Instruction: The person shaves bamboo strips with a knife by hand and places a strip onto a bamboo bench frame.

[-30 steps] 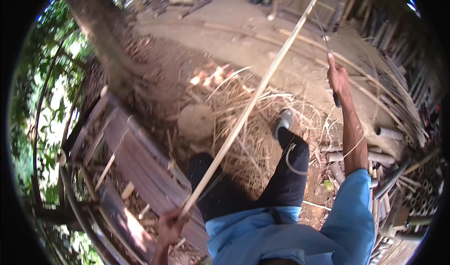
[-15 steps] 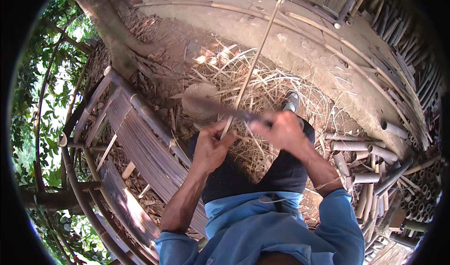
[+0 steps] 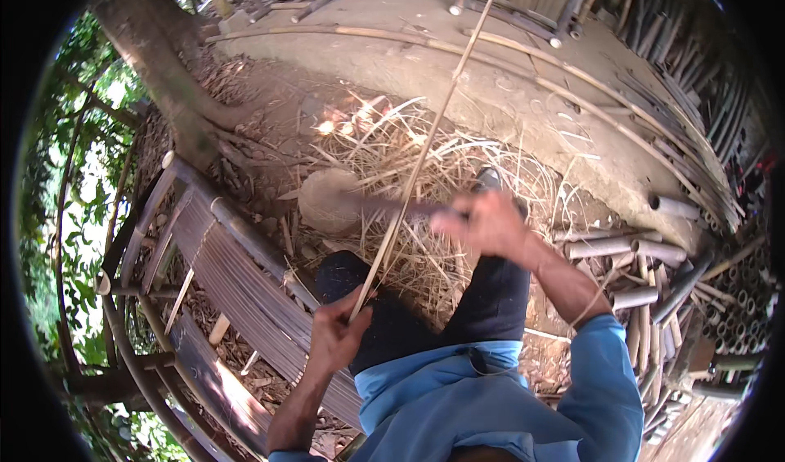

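My left hand (image 3: 334,335) is closed round the near end of a long, thin bamboo strip (image 3: 436,123), low by my left thigh. From there the strip slants up and away to the far edge of the view. In my right hand (image 3: 491,226) is a knife with a dark blade (image 3: 384,205), its fingers wrapped round the handle. The blade points left and crosses the strip above my knees; motion smears it, so I cannot tell how its edge meets the strip. Between blade and left hand the strip looks wider, perhaps split.
Pale shavings (image 3: 441,163) cover the ground beyond my feet, beside a round wooden block (image 3: 329,201). A slatted bamboo bench (image 3: 245,257) stands at my left, below a tree trunk (image 3: 159,61). Cut bamboo tubes (image 3: 630,253) lie piled at the right.
My left hand has drawn back toward my body with the strip's end, away from the knife. The right hand keeps the knife across the strip. The whole view has shifted slightly.
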The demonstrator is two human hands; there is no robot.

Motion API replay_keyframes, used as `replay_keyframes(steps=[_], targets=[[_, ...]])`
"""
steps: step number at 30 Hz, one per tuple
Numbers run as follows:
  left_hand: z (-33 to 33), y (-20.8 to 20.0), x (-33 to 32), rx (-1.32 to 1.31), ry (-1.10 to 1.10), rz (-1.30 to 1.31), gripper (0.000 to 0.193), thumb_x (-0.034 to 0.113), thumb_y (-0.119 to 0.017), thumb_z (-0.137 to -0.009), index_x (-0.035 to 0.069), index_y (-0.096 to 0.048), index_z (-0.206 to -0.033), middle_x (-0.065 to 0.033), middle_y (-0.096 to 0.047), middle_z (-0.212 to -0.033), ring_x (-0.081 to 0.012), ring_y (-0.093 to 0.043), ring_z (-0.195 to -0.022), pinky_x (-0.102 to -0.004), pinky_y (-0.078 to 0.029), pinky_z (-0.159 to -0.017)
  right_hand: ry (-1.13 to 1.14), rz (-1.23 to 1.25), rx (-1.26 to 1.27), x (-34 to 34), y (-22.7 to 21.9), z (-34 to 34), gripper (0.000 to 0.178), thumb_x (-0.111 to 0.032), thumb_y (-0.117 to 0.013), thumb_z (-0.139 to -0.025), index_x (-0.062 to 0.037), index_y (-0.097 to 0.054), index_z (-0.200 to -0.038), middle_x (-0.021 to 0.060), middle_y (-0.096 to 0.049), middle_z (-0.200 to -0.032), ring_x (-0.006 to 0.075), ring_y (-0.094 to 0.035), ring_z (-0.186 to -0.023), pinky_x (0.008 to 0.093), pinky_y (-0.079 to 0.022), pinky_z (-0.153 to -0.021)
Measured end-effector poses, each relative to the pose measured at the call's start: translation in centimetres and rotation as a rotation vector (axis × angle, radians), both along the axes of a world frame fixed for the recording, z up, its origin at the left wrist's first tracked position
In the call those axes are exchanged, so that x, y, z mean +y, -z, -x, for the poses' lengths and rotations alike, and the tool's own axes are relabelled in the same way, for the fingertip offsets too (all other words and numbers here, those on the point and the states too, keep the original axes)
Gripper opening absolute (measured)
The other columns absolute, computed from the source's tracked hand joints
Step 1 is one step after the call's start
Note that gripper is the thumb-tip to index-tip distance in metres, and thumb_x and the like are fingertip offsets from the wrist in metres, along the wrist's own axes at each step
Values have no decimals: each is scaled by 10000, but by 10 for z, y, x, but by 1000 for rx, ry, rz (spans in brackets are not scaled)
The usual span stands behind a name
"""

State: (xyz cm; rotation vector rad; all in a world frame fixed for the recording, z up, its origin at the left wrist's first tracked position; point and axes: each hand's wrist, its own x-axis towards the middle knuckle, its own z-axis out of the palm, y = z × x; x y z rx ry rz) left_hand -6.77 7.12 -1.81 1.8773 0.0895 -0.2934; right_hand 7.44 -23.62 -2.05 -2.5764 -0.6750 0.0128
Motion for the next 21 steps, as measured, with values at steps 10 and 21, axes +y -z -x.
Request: replay_keyframes(steps=[10, 21], targets=[[95, 36, 87, 264, -34, -34, 395, -39, -636, -872, -10, -716, -1257, 21, -683, -861, -36, -501, -681, -211, -397, -594, 640, -1288, 416, -76, 10, -92, 599, -500, -630, -974, 36, -591, -1240, 36, -551, -628, 125, -458, -440, 300, -418, -408], [-56, 17, -25, 54, 57, 175, 343, 139, -614, -1022, 18, -665, -1339, 90, -475, -706, -15, -405, -632, -215, -310, -545, 408, -872, 380, 12, 23, -67, 388, -423, -637, -1002, -39, -654, -950, 49, -610, -666, 161, -536, -502, 380, -432, -485]])
